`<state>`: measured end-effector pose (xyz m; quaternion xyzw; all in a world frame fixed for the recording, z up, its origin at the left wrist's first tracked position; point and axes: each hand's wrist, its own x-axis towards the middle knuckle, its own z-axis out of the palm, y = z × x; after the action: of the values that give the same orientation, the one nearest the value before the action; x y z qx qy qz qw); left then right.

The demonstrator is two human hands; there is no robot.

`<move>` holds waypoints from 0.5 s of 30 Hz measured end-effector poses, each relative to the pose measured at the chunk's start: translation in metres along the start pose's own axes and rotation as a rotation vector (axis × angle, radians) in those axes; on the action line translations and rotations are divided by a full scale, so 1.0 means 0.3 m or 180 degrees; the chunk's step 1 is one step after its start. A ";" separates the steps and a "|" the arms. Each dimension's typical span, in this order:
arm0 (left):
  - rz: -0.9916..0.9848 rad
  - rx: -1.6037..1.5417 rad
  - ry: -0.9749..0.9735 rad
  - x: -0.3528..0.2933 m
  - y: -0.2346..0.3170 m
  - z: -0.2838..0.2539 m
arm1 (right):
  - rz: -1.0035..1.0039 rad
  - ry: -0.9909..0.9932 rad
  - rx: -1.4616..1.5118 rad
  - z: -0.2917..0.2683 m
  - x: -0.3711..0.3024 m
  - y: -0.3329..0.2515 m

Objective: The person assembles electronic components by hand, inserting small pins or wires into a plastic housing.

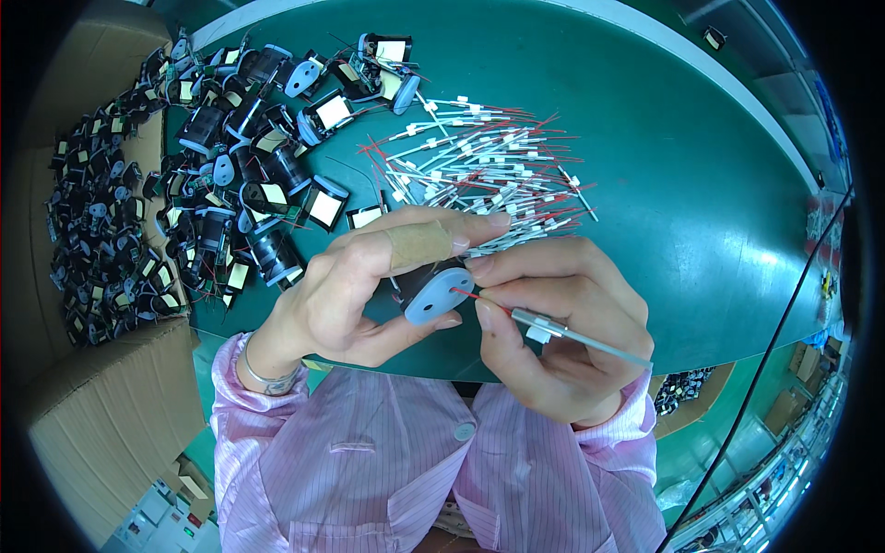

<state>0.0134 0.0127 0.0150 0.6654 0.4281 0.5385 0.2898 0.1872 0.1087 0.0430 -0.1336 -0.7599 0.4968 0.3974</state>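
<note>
My left hand [341,286], with a tan bandage on one finger, is closed around a black cylindrical part [437,297]. Its grey-blue oval end cap, pierced by a few holes, is turned to the right toward my other hand. My right hand [576,313] pinches a wire [559,327] with a pale sleeve, a small white connector and a red end. That red end touches the cap at one of its holes; how deep it goes in I cannot tell. Just beyond my hands spreads a pile of similar wires [489,157], white-sleeved with red tips.
Many similar black parts [277,175] are heaped on the green table [673,184] at the left. They continue into an open cardboard box [115,387] at the table's left edge. Another box [710,401] with small dark parts stands below right. A black cable [784,332] crosses the right side.
</note>
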 end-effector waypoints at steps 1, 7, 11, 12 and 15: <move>-0.0049 0.0026 -0.0070 0.001 0.000 -0.003 | 0.0003 0.0007 -0.0004 0.000 -0.002 0.001; -0.0130 -0.0046 -0.0087 0.002 0.007 0.002 | -0.0067 0.0057 -0.0022 -0.002 -0.008 0.008; -0.0055 -0.0033 -0.0048 -0.003 -0.002 -0.003 | -0.0230 0.0017 -0.0196 0.004 -0.001 0.011; -0.0086 -0.0004 -0.0106 -0.002 0.000 -0.006 | -0.0290 0.0002 -0.0219 0.003 -0.002 0.013; -0.0105 0.0053 -0.0179 0.005 0.001 -0.008 | 0.0055 -0.0173 -0.0316 -0.010 -0.009 -0.018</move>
<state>0.0114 0.0137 0.0166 0.6755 0.4352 0.5112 0.3050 0.1920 0.1064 0.0471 -0.1461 -0.7930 0.4653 0.3652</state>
